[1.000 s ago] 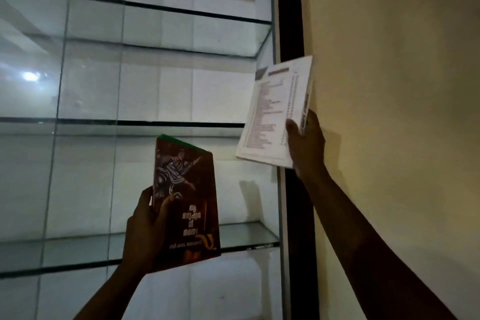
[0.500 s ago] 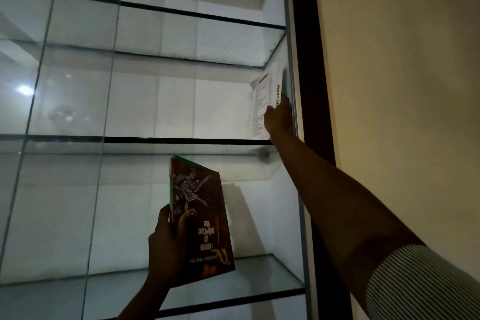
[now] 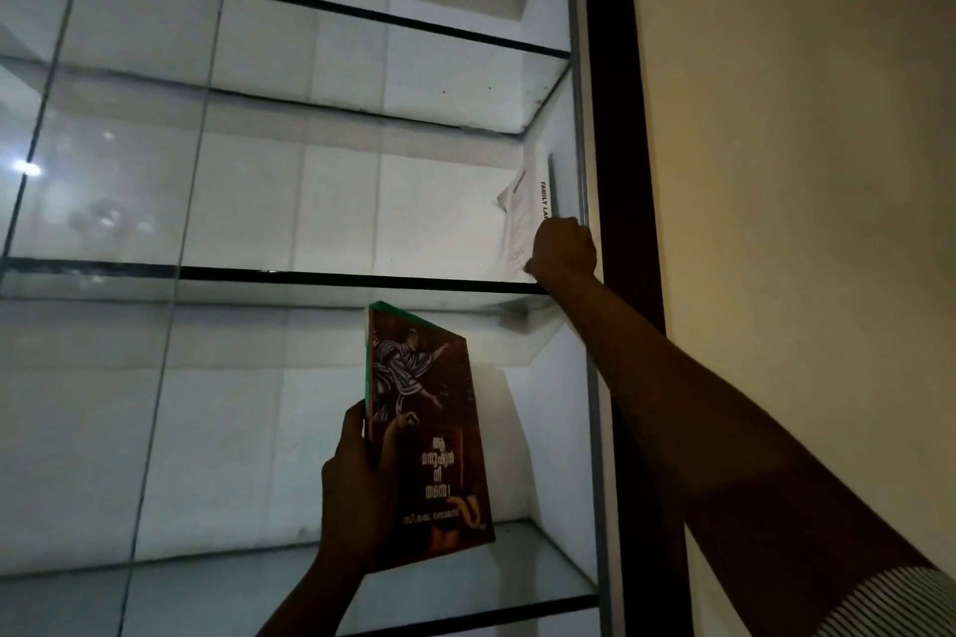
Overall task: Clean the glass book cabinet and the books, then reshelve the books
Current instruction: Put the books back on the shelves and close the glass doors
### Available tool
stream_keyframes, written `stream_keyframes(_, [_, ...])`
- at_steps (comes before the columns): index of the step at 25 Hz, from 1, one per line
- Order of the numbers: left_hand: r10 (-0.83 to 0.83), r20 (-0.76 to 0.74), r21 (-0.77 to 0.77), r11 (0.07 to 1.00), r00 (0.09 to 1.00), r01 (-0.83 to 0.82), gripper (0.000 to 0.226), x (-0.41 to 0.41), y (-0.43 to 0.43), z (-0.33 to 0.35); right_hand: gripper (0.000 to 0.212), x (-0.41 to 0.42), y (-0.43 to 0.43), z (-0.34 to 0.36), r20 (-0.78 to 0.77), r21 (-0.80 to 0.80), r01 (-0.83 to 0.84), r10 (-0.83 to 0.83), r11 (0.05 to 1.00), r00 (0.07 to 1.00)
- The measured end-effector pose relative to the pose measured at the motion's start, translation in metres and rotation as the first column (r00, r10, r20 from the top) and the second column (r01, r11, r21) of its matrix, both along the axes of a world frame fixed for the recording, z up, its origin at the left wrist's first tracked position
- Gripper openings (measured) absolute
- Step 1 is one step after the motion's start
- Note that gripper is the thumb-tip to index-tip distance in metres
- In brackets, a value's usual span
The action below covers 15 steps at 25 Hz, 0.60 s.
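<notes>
The glass book cabinet [image 3: 310, 274] fills the left of the head view, its glass shelves bare. A white book [image 3: 530, 207] stands upright at the far right end of an upper shelf, against the cabinet's side. My right hand [image 3: 564, 251] is raised to it and grips its lower spine edge. Lower down, in front of the shelf below, my left hand [image 3: 357, 486] holds a red-brown book [image 3: 429, 435] with a green spine upright by its left edge, thumb on the cover.
A dark wooden frame post [image 3: 615, 171] runs down the cabinet's right side, with a plain cream wall [image 3: 802, 171] beyond it. A sliding glass pane edge [image 3: 191, 171] crosses the left part of the cabinet.
My right hand carried the white book from outside the frame into the cabinet and stood it at the shelf's right end. The left hand keeps the red-brown book in place.
</notes>
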State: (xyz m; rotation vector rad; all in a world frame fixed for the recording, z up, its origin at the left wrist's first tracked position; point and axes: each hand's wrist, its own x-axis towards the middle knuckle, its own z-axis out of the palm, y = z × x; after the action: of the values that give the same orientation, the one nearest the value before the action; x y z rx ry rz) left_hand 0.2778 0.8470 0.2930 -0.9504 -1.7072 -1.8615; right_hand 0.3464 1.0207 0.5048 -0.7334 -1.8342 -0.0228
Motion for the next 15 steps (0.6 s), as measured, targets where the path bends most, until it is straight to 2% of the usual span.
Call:
stream_keyframes(11, [-0.072, 0.071, 0.041, 0.997, 0.995, 0.07, 0.044, -0.001, 0.011, -0.003, 0.049, -0.004, 0.0, 0.006, 0.048, -0.088, -0.001, 0.005, 0.996, 0.999])
stream_keyframes(15, [-0.096, 0.077, 0.046, 0.995, 0.992, 0.092, 0.044, 0.002, 0.012, -0.006, 0.04, 0.003, -0.004, 0.016, 0.042, -0.094, -0.026, 0.03, 0.995, 0.999])
